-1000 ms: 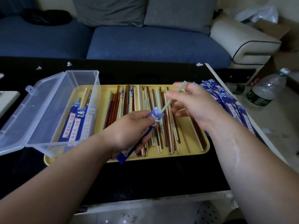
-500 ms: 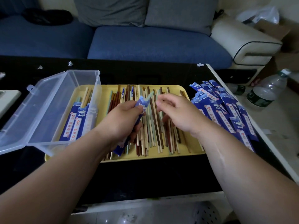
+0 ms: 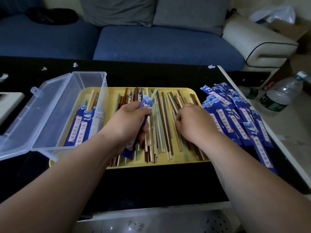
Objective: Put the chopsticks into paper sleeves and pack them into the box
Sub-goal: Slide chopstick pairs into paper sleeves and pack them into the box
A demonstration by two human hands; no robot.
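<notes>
A blue sofa (image 3: pixel 168 42) runs along the back, with two grey cushions (image 3: pixel 117 10) leaning on it and a dark garment (image 3: pixel 52 15) at its left. A cream armrest (image 3: pixel 257 39) with dark piping stands to its right. The black glossy surface (image 3: pixel 151 185) carries white paper scraps (image 3: pixel 75 64). A water bottle (image 3: pixel 279 95) stands on the pale floor (image 3: pixel 292 125). The light is dim.

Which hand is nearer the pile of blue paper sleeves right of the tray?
Right. The right hand sits at the yellow tray's right side, next to the pile of blue paper sleeves; the left hand, gripping one sleeve, is over the tray's middle.
</notes>
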